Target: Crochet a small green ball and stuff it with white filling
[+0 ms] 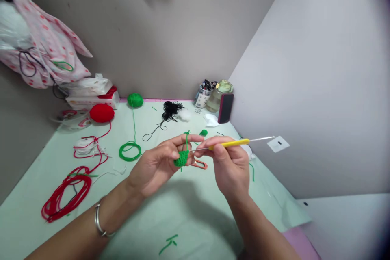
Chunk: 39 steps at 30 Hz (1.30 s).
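Observation:
My left hand (pixel 157 164) pinches a small green crochet piece (pixel 182 158) between thumb and fingers. A strand of green yarn (pixel 187 141) runs up from the piece over the raised index finger. In my right hand (pixel 230 166) is a crochet hook (pixel 230 143) with a yellow handle, gripped like a pen. One thin metal end of the hook points left and meets the top edge of the green piece; the other sticks out to the right. Whether yarn sits in the hook's tip is too small to tell. An orange-handled tool (pixel 200 164) lies just behind the piece.
A green yarn ball (pixel 135 100), red yarn ball (pixel 102 113), red yarn coil (pixel 65 197) and black yarn tangle (pixel 171 110) lie on the table. At the back right stand a pen cup (pixel 202 96), a bottle (pixel 217 96) and a phone (pixel 226 108). A wall rises on the right.

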{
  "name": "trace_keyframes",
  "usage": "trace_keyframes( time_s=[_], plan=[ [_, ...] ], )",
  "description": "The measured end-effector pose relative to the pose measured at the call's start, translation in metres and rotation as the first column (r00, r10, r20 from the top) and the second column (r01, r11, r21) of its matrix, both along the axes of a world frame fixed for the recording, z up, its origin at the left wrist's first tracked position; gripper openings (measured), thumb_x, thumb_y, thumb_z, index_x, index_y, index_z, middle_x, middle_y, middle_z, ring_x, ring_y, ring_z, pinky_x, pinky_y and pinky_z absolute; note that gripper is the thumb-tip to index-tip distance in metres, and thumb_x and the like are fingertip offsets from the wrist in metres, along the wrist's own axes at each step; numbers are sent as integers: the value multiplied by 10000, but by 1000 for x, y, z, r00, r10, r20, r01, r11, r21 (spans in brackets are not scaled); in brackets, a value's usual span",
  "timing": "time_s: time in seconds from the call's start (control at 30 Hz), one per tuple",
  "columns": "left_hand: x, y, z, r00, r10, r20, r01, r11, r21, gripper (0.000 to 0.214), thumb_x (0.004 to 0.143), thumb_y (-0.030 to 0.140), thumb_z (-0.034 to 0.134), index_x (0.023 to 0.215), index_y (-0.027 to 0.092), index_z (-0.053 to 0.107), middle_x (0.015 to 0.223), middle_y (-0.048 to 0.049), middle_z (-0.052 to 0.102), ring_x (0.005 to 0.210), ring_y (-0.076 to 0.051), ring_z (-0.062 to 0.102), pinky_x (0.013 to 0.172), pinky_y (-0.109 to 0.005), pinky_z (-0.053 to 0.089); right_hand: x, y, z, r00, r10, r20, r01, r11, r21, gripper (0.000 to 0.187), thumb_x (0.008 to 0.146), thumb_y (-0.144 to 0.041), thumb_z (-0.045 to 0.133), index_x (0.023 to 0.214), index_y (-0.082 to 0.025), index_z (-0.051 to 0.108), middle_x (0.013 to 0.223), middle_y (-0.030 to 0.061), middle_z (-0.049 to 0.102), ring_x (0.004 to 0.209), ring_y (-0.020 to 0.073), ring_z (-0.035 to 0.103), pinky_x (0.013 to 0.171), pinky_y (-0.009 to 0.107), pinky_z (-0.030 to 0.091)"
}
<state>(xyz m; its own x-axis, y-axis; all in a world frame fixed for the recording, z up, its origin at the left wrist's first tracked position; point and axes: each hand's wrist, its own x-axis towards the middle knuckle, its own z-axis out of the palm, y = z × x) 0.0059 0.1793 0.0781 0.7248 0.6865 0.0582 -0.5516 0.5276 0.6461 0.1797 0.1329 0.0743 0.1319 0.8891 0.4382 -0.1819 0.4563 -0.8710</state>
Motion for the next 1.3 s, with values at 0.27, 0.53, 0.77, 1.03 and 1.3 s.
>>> trace_keyframes(
  time_s=[0.27, 0.53, 0.77, 1.03, 1.3],
  plan=[
    [-4, -50, -16, 972, 114, -204, -91, 989, 119, 324, 917, 295, 673, 1213, 250, 796, 1111, -57, 738, 1050, -230, 613, 1010, -370, 405, 3, -38, -12, 986, 112, -126, -125, 987, -98, 173, 974, -373, 691, 934, -250, 807, 824, 13, 711, 672, 127, 655, 665, 280, 593],
    [1, -90, -35, 901, 213, -378, -158, 972, 173, 510, 793, 249, 875, 1282, 319, 747, 1133, -29, 735, 1101, -212, 624, 1017, -344, 467, 4, -68, -39, 964, 28, 266, -48, 996, 72, 177, 1008, -293, 651, 1048, -315, 822, 1015, 54, 804, 1007, 231, 724, 838, 394, 596],
    [2, -115, -44, 842, 325, -430, -278, 945, 170, 543, 762, 260, 886, 1287, 300, 751, 889, 13, 625, 923, -173, 613, 969, -348, 491, 3, -91, -64, 998, 58, 10, -57, 996, -61, 161, 995, -337, 668, 1003, -270, 814, 983, 54, 801, 761, 168, 693, 722, 335, 591],
    [2, -133, -54, 835, 356, -421, -255, 926, 278, 392, 892, 354, 786, 1283, 330, 754, 932, -1, 620, 937, -175, 592, 922, -305, 477, -1, -110, -70, 973, 46, -228, -84, 984, -160, 168, 934, -406, 748, 938, -245, 797, 891, 40, 813, 660, 141, 706, 664, 291, 609],
    [8, -149, -60, 803, 437, -405, -329, 892, 311, 352, 876, 330, 796, 1228, 333, 782, 936, -9, 624, 919, -181, 579, 872, -299, 476, 1, -120, -69, 961, 55, -271, -109, 976, -187, 250, 952, -477, 707, 901, -232, 692, 839, 27, 807, 588, 136, 695, 592, 276, 607]
  ],
)
